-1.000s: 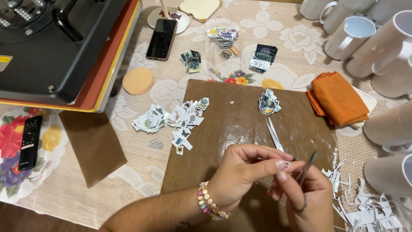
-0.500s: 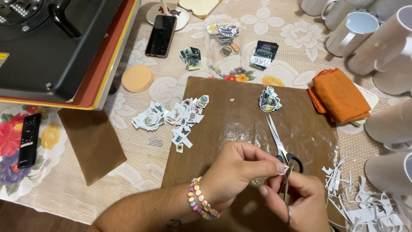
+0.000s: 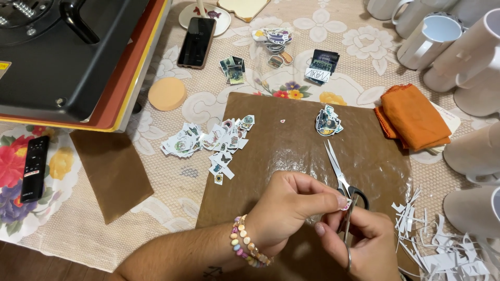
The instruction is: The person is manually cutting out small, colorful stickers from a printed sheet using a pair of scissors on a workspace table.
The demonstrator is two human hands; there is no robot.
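My left hand point(image 3: 289, 208), with a bead bracelet on its wrist, pinches a small paper piece at its fingertips, too small to make out. My right hand point(image 3: 359, 242) meets it from below and grips thin metal tweezers point(image 3: 348, 237), whose tips sit at the pinched piece. Both hands hover over the near part of a brown sheet point(image 3: 291, 140). Scissors point(image 3: 339, 174) lie shut on the sheet just beyond my fingers. A pile of small cutouts point(image 3: 213, 140) lies at the sheet's left edge, and a small stack of stickers point(image 3: 327, 121) lies further back.
A black heat press point(image 3: 62, 52) fills the far left. Also in view are a phone point(image 3: 196, 41), an orange sponge point(image 3: 166, 93), a remote point(image 3: 34, 169), a second brown sheet point(image 3: 112, 171), an orange cloth point(image 3: 414, 117), white mugs point(image 3: 458, 52) along the right and white paper trimmings point(image 3: 442, 244) at the near right.
My hands have drawn closer together. The tweezers swung from pointing up and to the right to nearly upright against my left fingertips. The scissors have not moved.
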